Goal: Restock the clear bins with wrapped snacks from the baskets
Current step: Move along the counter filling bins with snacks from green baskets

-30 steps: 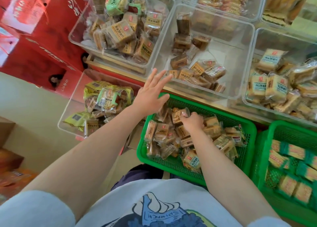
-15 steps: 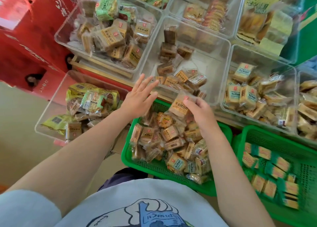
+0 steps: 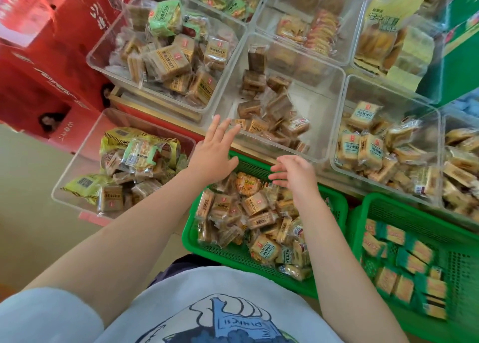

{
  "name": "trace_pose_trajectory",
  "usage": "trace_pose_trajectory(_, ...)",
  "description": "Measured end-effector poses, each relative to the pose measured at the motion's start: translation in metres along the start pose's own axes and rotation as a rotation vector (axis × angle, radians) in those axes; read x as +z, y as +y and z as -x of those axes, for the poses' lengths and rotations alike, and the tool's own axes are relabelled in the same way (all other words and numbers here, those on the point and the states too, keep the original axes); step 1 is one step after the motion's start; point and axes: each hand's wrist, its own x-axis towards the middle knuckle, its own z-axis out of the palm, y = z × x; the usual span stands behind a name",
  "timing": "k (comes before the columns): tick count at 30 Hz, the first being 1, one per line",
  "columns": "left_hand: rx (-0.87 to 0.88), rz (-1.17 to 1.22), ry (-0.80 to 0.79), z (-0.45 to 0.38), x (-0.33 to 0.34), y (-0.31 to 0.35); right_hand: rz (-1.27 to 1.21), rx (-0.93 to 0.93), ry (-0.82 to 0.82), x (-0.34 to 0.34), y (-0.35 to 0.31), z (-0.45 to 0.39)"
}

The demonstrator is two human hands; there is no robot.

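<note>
Both hands up over the near basket, empty. Left hand at eleven o'clock of the snack heap, fingers straight and spread wide, tips crossing the front wall of the middle bin. Right hand at one o'clock of the heap, fingers loose and slightly bent, pointing left, nothing between them. Snacks just below both palms, not touching that can be seen. Heap piled thick toward the basket's right side, bare green mesh along the far rim between the two hands. Middle bin at twelve o'clock: a thin layer of snacks along its front and left, white floor open at the right rear. Second basket at three o'clock, just beside the first, flat packs in one layer. Low bin at nine o'clock, half full.
</note>
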Motion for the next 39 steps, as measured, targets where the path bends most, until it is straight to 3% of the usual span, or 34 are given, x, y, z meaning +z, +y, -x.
trace_pose_trajectory(4,0.056,-0.15,0.035,0.004,0.012,0.007,0.262,0.083,0.0,0.019,0.053,-0.019)
trace_pose_trajectory(10,0.08,-0.177,0.015,0.005,0.014,0.004,0.783,0.092,-0.079,0.046,0.112,-0.048)
trace_pose_trajectory(14,0.058,-0.165,-0.004,0.005,0.011,0.008,0.903,0.075,-0.01,0.061,0.122,-0.056)
trace_pose_trajectory(18,0.047,-0.199,-0.016,0.006,0.01,0.011,0.991,0.053,-0.131,0.063,0.124,-0.049)
trace_pose_trajectory(20,0.045,-0.202,-0.035,0.005,0.009,0.01,0.895,0.018,-0.185,0.053,0.115,-0.042)
trace_pose_trajectory(30,-0.002,-0.088,-0.073,0.005,0.003,0.015,-0.067,-0.11,-0.121,-0.041,-0.024,0.01)
trace_pose_trajectory(35,0.004,-0.071,-0.079,0.003,0.001,0.009,-0.158,-0.145,0.137,-0.025,-0.056,-0.011)
trace_pose_trajectory(39,0.007,-0.089,-0.086,0.003,-0.002,0.008,-0.198,-0.065,0.158,-0.007,-0.057,-0.036)
